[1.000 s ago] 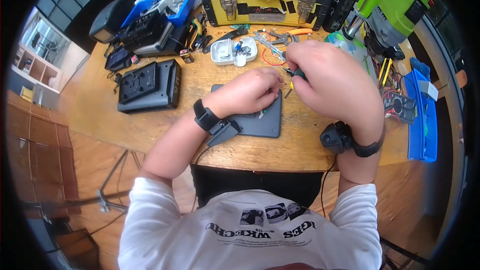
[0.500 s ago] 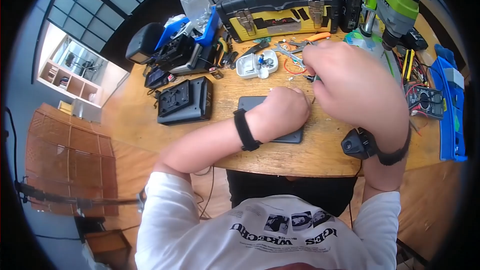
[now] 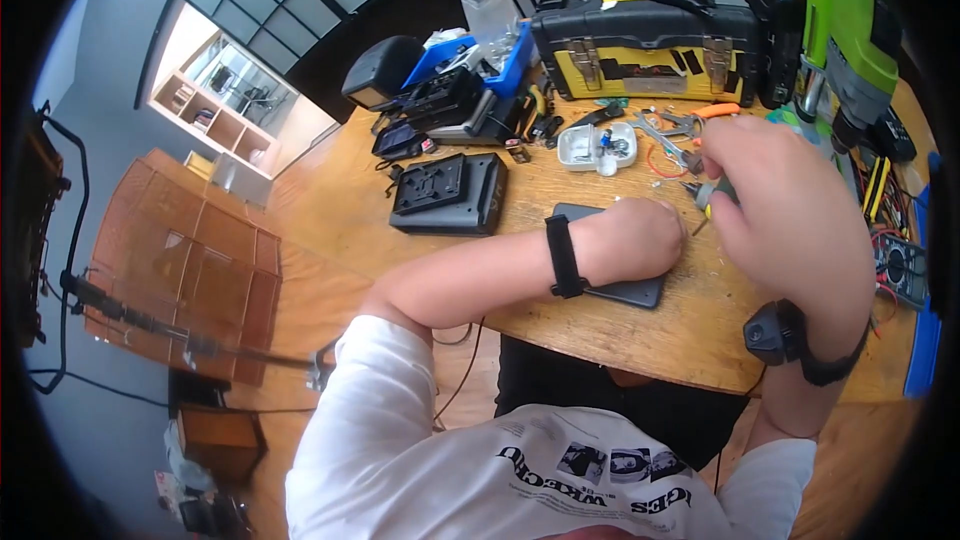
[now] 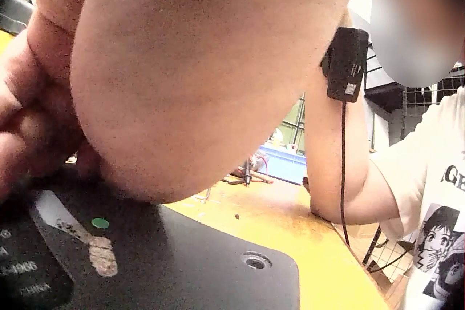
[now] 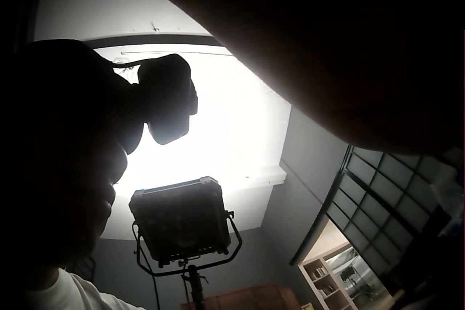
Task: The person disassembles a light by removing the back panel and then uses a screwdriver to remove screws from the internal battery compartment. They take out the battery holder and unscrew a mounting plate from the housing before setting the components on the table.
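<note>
A flat dark grey device (image 3: 625, 285) with rounded corners lies on the wooden table; the left wrist view shows a recessed screw hole, a green dot and a label on it. My left hand (image 3: 635, 240) rests over its right part with the fingers curled down against the surface; what lies beneath the fingertips is hidden. Just right of it, my right hand (image 3: 790, 200) grips a small dark tool (image 3: 692, 189) between fingers and thumb, its pointed end facing left. Below that tip shows a thin screwdriver shaft (image 3: 700, 226) by a yellow bit. The right wrist view is mostly dark.
Behind the hands stand a white parts box (image 3: 590, 155), loose wrenches (image 3: 668, 130) and a yellow-black toolbox (image 3: 650, 65). A black battery-plate unit (image 3: 450, 195) sits to the left. At right are a green drill press (image 3: 850, 40) and a multimeter (image 3: 902, 265).
The head view has swung left, so the table appears shifted right. My left hand has rolled over on the device, its back now facing up. The right hand keeps its grip beside it.
</note>
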### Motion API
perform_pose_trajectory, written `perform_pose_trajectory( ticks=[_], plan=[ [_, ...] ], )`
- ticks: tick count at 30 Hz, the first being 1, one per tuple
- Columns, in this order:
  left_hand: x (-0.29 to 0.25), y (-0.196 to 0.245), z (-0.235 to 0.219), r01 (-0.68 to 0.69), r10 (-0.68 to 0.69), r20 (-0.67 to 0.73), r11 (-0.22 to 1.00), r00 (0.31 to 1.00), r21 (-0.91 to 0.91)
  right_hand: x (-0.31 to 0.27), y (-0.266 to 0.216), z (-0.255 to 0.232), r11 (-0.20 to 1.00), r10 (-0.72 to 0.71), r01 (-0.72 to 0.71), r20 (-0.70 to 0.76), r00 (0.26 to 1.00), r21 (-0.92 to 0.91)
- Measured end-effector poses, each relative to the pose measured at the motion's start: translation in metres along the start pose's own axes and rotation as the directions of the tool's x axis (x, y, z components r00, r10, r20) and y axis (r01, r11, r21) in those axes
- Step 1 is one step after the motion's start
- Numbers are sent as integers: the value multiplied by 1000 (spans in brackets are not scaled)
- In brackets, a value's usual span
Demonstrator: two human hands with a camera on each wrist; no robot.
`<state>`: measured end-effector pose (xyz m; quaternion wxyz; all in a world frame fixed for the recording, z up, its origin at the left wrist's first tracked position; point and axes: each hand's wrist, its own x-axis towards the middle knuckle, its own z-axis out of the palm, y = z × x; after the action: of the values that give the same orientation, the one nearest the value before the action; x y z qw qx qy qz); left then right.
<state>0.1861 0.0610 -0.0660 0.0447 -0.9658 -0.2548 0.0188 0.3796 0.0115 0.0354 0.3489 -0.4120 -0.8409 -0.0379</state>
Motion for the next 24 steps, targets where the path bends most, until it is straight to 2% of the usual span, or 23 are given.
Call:
perform_pose_trajectory(
  ticks=[1,3,5,6,10,12,13,14,15,16,17,19,20,21,22,24],
  plan=[
    [0,0,-3,-5,6,18,1000,1000,-9,2,-3,-5,1000,-10,10,-4,1000,3],
    [2,-4,2,-8,8,0,999,1000,-50,7,-11,-16,999,46,-44,115,992,-19],
    [1,-6,-1,-11,10,-17,995,1000,-95,8,-14,-20,999,47,-43,133,990,-26],
    [2,-6,-6,17,-12,37,991,999,-135,8,-14,-20,998,59,-53,155,986,-38],
    [8,-10,-17,81,-44,161,969,986,-232,5,-10,-14,997,56,-51,115,992,-50],
    [8,-12,-23,74,-35,166,969,985,-238,0,-5,-10,1000,-7,8,28,1000,-23],
    [8,-14,-26,71,-30,171,969,985,-235,-1,-3,-11,999,12,-11,33,999,-32],
    [9,-18,-27,137,-86,227,966,970,-219,-1,-2,-13,999,32,-30,63,997,-30],
    [5,-23,-29,154,-117,149,952,982,-265,-1,0,-15,998,53,-50,92,994,-32],
    [2,-27,-32,225,-188,167,945,968,-239,-3,3,-13,999,36,-35,54,998,-18],
    [-4,-38,-33,231,-209,113,942,971,-243,-5,3,-14,998,61,-60,52,997,-33],
    [-15,-60,-35,366,-368,27,908,929,-206,-7,2,-18,998,4,-7,-39,999,-59],
    [-21,-81,-30,359,-377,-30,901,926,-243,-5,2,-20,997,33,-33,-2,999,-70],
    [-28,-94,-30,401,-427,-63,883,902,-243,-5,2,-21,996,43,-43,-1,999,-74],
    [-34,-104,-32,500,-533,-7,798,846,-337,-5,3,-21,996,46,-46,2,999,-77],
    [-41,-118,-32,583,-643,42,662,765,-470,-5,3,-21,996,46,-46,6,999,-81]
  ],
)
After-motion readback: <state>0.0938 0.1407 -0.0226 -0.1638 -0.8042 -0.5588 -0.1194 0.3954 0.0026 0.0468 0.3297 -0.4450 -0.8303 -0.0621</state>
